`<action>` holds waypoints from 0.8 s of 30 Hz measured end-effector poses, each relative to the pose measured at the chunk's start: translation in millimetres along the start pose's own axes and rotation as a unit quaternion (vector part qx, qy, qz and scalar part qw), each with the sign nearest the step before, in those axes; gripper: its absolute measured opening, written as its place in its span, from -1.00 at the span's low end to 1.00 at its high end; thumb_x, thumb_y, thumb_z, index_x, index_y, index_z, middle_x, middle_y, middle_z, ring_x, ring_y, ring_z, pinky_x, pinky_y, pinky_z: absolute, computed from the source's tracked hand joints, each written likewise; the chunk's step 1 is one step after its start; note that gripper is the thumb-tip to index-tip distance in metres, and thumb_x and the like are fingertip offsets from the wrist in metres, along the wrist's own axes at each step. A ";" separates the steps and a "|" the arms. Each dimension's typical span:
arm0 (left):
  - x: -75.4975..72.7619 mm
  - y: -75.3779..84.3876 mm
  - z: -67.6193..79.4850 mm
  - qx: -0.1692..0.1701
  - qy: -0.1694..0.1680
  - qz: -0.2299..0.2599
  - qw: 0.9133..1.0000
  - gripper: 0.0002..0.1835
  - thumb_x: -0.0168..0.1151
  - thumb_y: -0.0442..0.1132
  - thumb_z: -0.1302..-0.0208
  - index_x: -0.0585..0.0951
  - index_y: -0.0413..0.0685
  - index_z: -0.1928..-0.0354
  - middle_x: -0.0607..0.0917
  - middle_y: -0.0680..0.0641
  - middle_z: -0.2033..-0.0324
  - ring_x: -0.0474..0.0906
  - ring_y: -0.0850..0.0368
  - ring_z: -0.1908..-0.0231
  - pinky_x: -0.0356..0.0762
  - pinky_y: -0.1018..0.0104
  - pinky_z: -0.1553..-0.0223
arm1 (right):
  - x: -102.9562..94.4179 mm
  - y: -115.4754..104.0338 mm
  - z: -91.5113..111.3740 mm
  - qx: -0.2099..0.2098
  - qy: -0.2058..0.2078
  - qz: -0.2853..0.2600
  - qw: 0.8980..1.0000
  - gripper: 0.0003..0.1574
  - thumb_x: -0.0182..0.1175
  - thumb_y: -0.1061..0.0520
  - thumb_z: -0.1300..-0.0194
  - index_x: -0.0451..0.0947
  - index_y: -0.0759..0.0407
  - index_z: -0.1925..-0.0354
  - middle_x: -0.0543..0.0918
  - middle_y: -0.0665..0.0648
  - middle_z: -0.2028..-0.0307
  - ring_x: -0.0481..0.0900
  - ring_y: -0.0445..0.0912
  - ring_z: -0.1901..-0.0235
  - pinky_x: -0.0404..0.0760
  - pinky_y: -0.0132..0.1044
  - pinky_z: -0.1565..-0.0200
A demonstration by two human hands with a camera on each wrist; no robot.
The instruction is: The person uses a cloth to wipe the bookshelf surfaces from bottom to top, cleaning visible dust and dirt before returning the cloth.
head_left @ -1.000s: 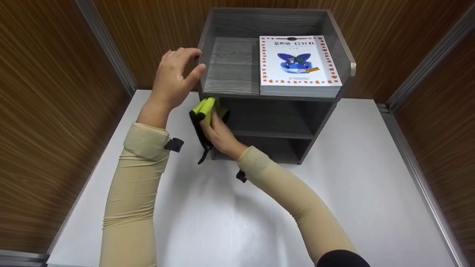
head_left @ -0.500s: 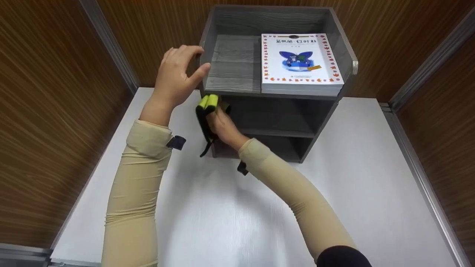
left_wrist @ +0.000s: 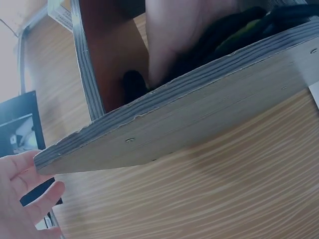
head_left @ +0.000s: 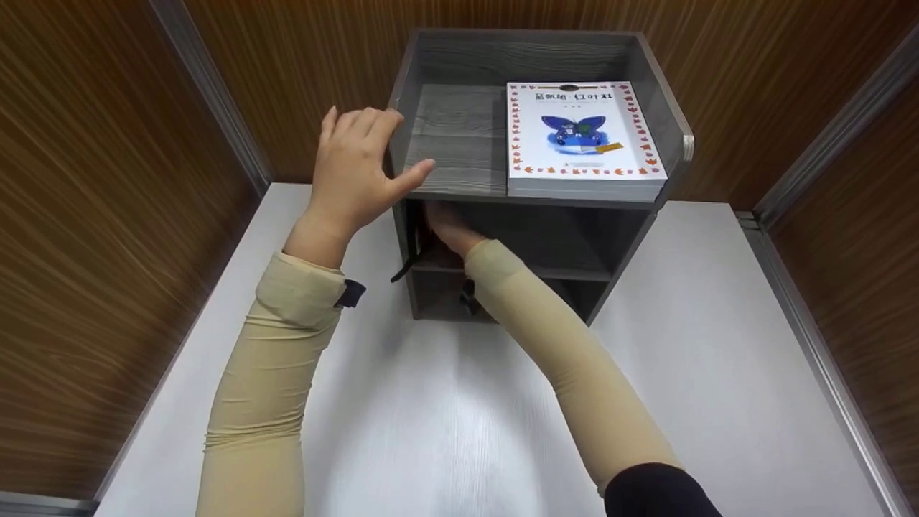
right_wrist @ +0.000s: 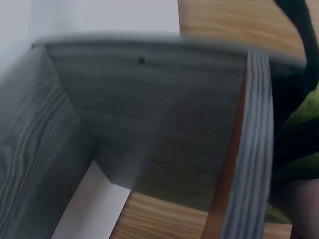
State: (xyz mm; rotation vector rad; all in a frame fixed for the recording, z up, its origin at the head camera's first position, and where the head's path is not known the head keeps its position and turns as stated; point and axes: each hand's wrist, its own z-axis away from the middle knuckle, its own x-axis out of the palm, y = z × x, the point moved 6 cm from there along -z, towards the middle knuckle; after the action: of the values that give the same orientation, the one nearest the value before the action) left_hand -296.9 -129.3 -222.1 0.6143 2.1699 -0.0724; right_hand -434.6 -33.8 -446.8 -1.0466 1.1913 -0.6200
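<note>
A grey wooden shelf unit [head_left: 560,237] has an upper tray and two lower compartments. My left hand [head_left: 359,161] touches its left side panel near the top edge, thumb held out over the front; in the left wrist view the fingers [left_wrist: 42,201] are spread at the panel's corner. My right hand [head_left: 449,224] reaches into the middle compartment at the left. It holds a folded yellow-green and black fabric item [right_wrist: 305,112], largely hidden in the head view, where a black strap [head_left: 403,267] hangs out past the front edge. The right fingertips are mostly hidden.
A stack of white books [head_left: 585,136] with a butterfly cover lies at the right of the upper tray. The unit stands on a white table [head_left: 431,416], with wood-grain walls [head_left: 93,251] on the left, back and right.
My right hand has moved deeper into the middle compartment with the fabric item, which was outside the front before. My left hand stays at the side panel, its thumb farther out.
</note>
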 end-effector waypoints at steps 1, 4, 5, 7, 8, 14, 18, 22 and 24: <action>0.6 0.5 0.3 0.000 -0.001 0.000 1.000 -0.26 -0.01 0.36 -0.15 0.48 -0.12 -0.09 0.54 -0.13 -0.02 0.34 -0.08 -0.13 -0.17 -0.03 -0.31 | 0.1 4.6 -1.8 0.002 -0.004 0.000 1.000 -0.15 -0.61 -0.41 -0.34 -0.21 -0.12 -0.46 -0.02 -0.11 -0.41 -0.06 -0.38 -0.30 -0.18 -0.57 -0.23; 2.1 0.4 0.7 0.000 -0.003 0.006 1.000 -0.27 0.00 0.35 -0.15 0.48 -0.12 -0.10 0.53 -0.13 -0.03 0.34 -0.06 -0.15 -0.17 -0.01 -0.32 | -4.3 -19.0 21.0 0.011 -0.013 -0.020 1.000 -0.20 -0.57 -0.34 -0.41 -0.16 -0.03 -0.46 0.03 -0.03 -0.40 0.00 -0.28 -0.31 -0.08 -0.45 -0.28; 2.3 0.0 1.0 0.000 -0.004 0.008 1.000 -0.26 -0.01 0.35 -0.15 0.48 -0.12 -0.10 0.53 -0.12 -0.04 0.33 -0.06 -0.15 -0.17 -0.01 -0.32 | -4.6 -26.9 30.5 0.017 -0.020 -0.024 0.999 -0.19 -0.57 -0.33 -0.41 -0.15 -0.01 -0.46 0.02 0.00 -0.41 -0.01 -0.24 -0.33 -0.07 -0.41 -0.29; 2.5 -0.9 1.7 0.003 0.000 0.013 1.000 -0.26 -0.01 0.36 -0.14 0.48 -0.13 -0.10 0.53 -0.13 -0.03 0.33 -0.06 -0.14 -0.16 -0.02 -0.31 | -3.2 -41.1 51.4 0.033 -0.052 -0.030 0.998 -0.23 -0.57 -0.27 -0.45 -0.20 0.02 -0.47 -0.04 0.02 -0.43 -0.06 -0.18 -0.37 -0.06 -0.32 -0.31; 2.5 -1.3 2.1 0.006 0.004 0.015 1.000 -0.24 -0.01 0.37 -0.13 0.48 -0.13 -0.09 0.53 -0.14 -0.03 0.34 -0.07 -0.14 -0.15 -0.04 -0.31 | -1.7 -45.1 59.6 0.030 -0.062 -0.037 0.997 -0.23 -0.55 -0.27 -0.45 -0.15 0.05 -0.46 0.05 0.08 -0.40 0.00 -0.15 -0.35 -0.01 -0.31 -0.30; -0.9 -2.3 5.3 0.025 0.028 0.020 0.999 -0.19 -0.04 0.43 -0.08 0.51 -0.16 -0.05 0.53 -0.18 -0.02 0.33 -0.14 -0.12 -0.09 -0.16 -0.27 | 12.2 -53.7 93.5 -0.011 -0.079 -0.047 0.996 -0.36 -0.41 -0.16 -0.49 0.24 0.19 -0.26 0.44 0.16 0.00 0.36 -0.09 -0.02 0.30 -0.27 -0.10; 1.2 -3.4 7.6 0.020 0.018 0.018 0.999 -0.18 -0.02 0.43 -0.08 0.52 -0.16 -0.05 0.49 -0.18 -0.09 0.30 -0.14 -0.16 -0.10 -0.16 -0.27 | 19.5 -59.1 103.0 -0.059 -0.077 -0.069 0.993 -0.39 -0.34 -0.17 -0.48 0.10 0.09 -0.34 0.44 0.12 0.02 0.39 -0.11 0.06 0.36 -0.27 -0.01; 6.7 -3.1 7.2 0.021 0.018 0.026 0.999 -0.23 0.03 0.36 -0.12 0.52 -0.20 -0.05 0.47 -0.21 -0.11 0.31 -0.13 -0.18 -0.08 -0.05 -0.30 | 16.5 -60.4 103.0 -0.053 -0.051 -0.096 0.993 -0.44 -0.31 -0.19 -0.47 0.22 0.10 -0.21 0.42 0.10 0.28 0.40 -0.07 0.26 0.38 -0.26 0.15; 9.0 -2.5 6.6 0.027 0.028 0.040 0.998 -0.28 0.05 0.31 -0.14 0.52 -0.22 -0.03 0.47 -0.22 -0.09 0.30 -0.10 -0.20 -0.03 0.04 -0.31 | 13.8 -58.3 101.5 -0.040 -0.042 -0.101 0.993 -0.40 -0.31 -0.20 -0.47 0.17 0.05 -0.30 0.48 0.11 0.11 0.43 -0.09 0.11 0.38 -0.27 0.03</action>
State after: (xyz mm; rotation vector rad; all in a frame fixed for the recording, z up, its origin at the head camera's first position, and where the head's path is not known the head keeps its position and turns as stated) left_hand -297.9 -129.5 -233.5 0.7424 2.2002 -0.0720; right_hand -327.1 -37.5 -398.7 -1.2599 1.0506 -0.6830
